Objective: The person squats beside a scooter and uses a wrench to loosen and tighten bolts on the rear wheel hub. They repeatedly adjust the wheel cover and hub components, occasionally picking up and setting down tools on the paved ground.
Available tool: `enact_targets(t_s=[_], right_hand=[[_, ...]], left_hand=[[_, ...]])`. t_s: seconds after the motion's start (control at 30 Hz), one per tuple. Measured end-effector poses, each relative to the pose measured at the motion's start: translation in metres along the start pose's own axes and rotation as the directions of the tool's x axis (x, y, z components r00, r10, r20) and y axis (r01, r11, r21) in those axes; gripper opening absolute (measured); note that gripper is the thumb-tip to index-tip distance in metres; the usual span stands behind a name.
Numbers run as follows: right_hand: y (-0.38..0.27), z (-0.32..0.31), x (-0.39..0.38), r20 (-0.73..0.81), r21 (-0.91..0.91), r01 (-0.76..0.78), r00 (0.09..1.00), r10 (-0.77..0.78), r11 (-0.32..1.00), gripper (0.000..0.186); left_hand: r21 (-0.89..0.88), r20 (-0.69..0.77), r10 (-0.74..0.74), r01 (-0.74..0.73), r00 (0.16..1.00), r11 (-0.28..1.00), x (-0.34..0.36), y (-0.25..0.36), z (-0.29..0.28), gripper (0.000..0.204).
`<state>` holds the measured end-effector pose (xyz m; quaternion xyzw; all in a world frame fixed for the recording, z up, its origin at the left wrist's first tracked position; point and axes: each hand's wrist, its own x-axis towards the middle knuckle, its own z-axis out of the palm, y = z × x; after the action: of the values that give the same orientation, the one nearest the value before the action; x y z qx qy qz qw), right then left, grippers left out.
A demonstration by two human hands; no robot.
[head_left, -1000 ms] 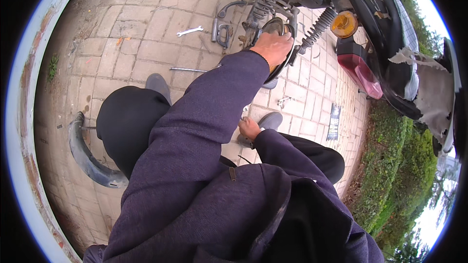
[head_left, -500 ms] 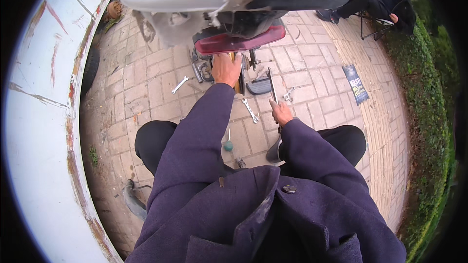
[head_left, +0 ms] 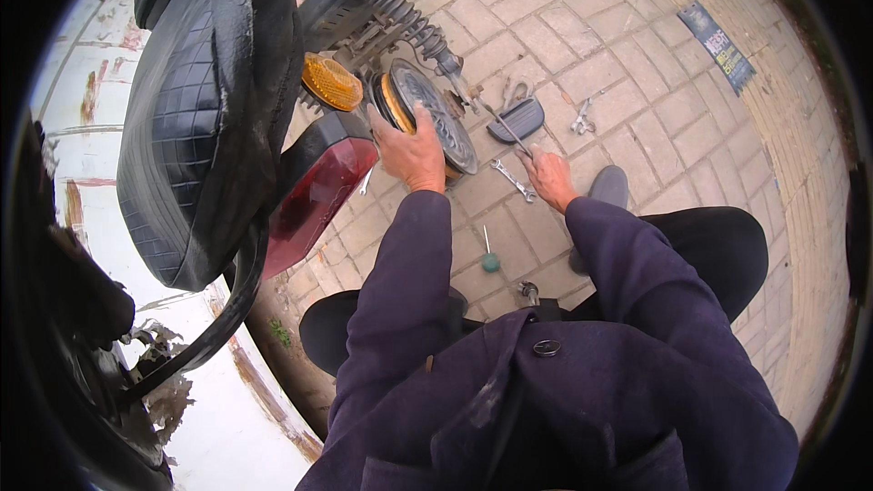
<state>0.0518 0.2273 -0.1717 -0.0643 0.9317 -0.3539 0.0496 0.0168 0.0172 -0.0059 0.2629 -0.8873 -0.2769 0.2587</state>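
"So, where is each hand?"

"The left hand is just short of twelve o'clock, holding the wheel, thumb on one side and fingers on the other. The right hand is at two o'clock, fingers curled closely around a thin metal rod that slants away toward ten or eleven."

"And the wheel?"

"At twelve o'clock, tilted, grey-faced with a yellow-orange band, at the rear of a two-wheeler. Beside it at eleven is an amber lamp; a red tail light is at nine."

"What could go wrong?"

"Chiefly, the rod could skid if pushed while its tip has poor purchase, and scrape the left hand. I cannot tell whether that tip touches anything. The wheel could also twist if held unevenly; how firmly it is fixed does not show. A slipping left hand might knock the amber lamp."

"Anything underfoot?"

"A silver spanner lies at two o'clock, near the right hand, and a green-handled screwdriver at four, both on the paving. A careless step could roll the screwdriver."
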Motion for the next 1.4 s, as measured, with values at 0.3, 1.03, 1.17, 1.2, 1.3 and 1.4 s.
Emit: enact_targets(t_s=[0.3, 1.03, 1.17, 1.2, 1.3, 1.4], right_hand=[[0.021, 0.043, 0.020, -0.086, 0.041, 0.083, 0.993, -0.079, 0.996, 0.035], [0.029, 0.043, 0.026, -0.122, 0.066, 0.133, 0.985, -0.124, 0.989, 0.027], [0.029, 0.044, 0.028, -0.102, 0.056, 0.160, 0.983, -0.154, 0.986, 0.027], [0.029, 0.044, 0.029, -0.077, 0.039, 0.144, 0.987, -0.141, 0.989, 0.027], [0.028, 0.046, 0.031, -0.097, 0.076, 0.134, 0.987, -0.127, 0.988, 0.026], [0.028, 0.050, 0.032, -0.104, 0.105, 0.134, 0.987, -0.123, 0.985, 0.025]], left_hand=[[-0.046, -0.017, 0.090, -0.091, 0.996, 0.995, 0.000, -0.006, 0.005, 0.069], [-0.008, -0.028, 0.045, -0.045, 0.999, 0.999, -0.003, 0.003, 0.005, 0.066], [0.006, -0.035, 0.078, -0.078, 0.996, 0.997, -0.003, 0.003, 0.005, 0.067], [0.004, -0.033, 0.076, -0.076, 0.997, 0.997, -0.003, 0.003, 0.005, 0.067], [-0.025, -0.023, 0.073, -0.073, 0.997, 0.997, -0.003, 0.002, 0.005, 0.068], [-0.037, -0.025, 0.079, -0.080, 0.997, 0.996, -0.004, 0.000, 0.007, 0.068]])
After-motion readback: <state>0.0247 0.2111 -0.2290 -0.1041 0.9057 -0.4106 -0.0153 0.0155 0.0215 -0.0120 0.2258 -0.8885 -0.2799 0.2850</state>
